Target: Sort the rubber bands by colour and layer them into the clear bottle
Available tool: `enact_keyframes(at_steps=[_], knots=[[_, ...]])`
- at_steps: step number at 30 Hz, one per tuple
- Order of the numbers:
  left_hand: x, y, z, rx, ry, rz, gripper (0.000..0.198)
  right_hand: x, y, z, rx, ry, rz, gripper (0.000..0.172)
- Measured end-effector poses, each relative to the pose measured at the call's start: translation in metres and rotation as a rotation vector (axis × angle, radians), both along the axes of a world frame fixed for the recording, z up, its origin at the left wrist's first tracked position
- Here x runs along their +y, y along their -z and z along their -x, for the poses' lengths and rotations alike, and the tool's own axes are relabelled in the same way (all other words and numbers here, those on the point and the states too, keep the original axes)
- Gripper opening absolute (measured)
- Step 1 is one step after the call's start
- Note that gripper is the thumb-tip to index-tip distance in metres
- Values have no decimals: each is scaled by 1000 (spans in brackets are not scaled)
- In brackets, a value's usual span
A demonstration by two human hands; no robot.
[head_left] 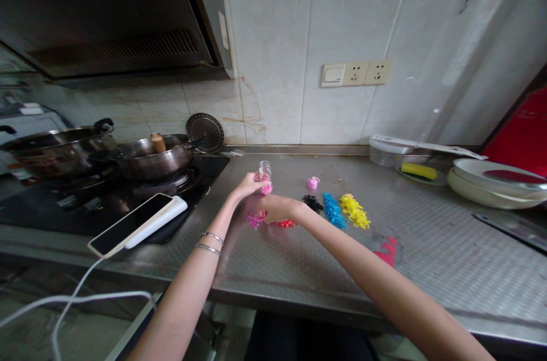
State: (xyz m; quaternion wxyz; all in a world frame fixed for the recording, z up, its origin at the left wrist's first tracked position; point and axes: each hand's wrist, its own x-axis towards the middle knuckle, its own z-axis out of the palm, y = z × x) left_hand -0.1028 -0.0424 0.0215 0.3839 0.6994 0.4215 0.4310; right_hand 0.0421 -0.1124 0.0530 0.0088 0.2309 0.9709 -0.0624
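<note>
Bottle [265, 171] in your left hand [251, 185], mid-frame.
Its long axis is running nearly upright, clear end pointing up-frame, fingers [260, 184] gripping it; right hand [270, 209] curled beside purple pieces [253, 222], grasp hidden.

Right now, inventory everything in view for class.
counter: 1, grey, middle
piles of pieces: 5, magenta, red, black, blue, yellow, counter
jar: 1, clear, held
round object: 1, pink, behind piles
pouch: 1, pink, counter
hob: 1, black, left
pots: 2, silver, hob
disc: 1, dark, behind pots
hood: 1, dark, above
phone: 1, dark, by hob
device: 1, white, beside phone
cable: 1+, white, left
switch panel: 1, cream, wall
container: 1, clear, right
sponge: 1, yellow, right
stacked dishes: 2, white, right
large object: 1, red, right
bracelets: 2, silver, left forearm
left hand: 1, holding jar
right hand: 1, near jar
</note>
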Motion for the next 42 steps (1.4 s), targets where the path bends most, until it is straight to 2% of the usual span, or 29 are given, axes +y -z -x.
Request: enact_keyframes(at_steps=[8,13,16,19,25,28,32,37,42], knots=[[0,1,1,7,7,-14,33,-1,4,1,42,17,15,16],[2,2,1,8,15,-30,31,0,1,-2,210,30,123,17],[4,3,2,26,24,-43,27,5,-12,-5,338,47,161,20],[5,2,4,80,13,-60,22,15,-33,-11,440,99,138,23],[1,-2,2,83,2,-63,27,56,-74,-24,562,236,38,21],[1,-1,1,87,-6,-56,27,72,-87,-27,500,293,1,20],[2,-1,1,81,-5,-45,25,81,-98,-23,364,318,-60,20],[1,-1,1,68,-6,-39,26,84,-101,-12,182,362,-122,20],[2,0,1,60,-3,-34,28,85,-102,-3,127,346,-133,23]])
